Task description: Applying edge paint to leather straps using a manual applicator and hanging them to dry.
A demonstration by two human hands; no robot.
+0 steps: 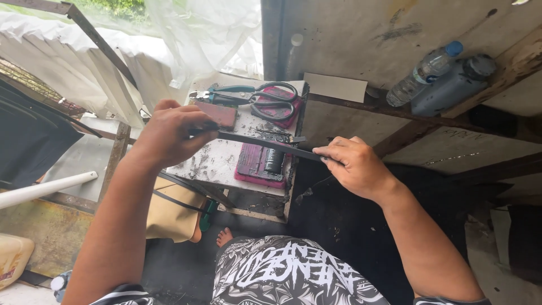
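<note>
A thin black strap point(265, 143) stretches between both my hands above a small grimy white work table point(217, 161). My left hand point(169, 133) grips the strap's left end together with a reddish-brown block point(217, 114). My right hand point(353, 164) pinches the strap's right end just past the table's edge. Under the strap lies a pink, black-smeared pad point(254, 164) with a small dark tube on it.
Large scissors point(254, 96) with dark green handles rest at the table's far edge. A clear water bottle point(423, 72) and a grey bottle point(451, 85) lie on a wooden ledge at the right. A white pipe point(45, 189) sits at the left; my bare foot point(224, 237) shows below.
</note>
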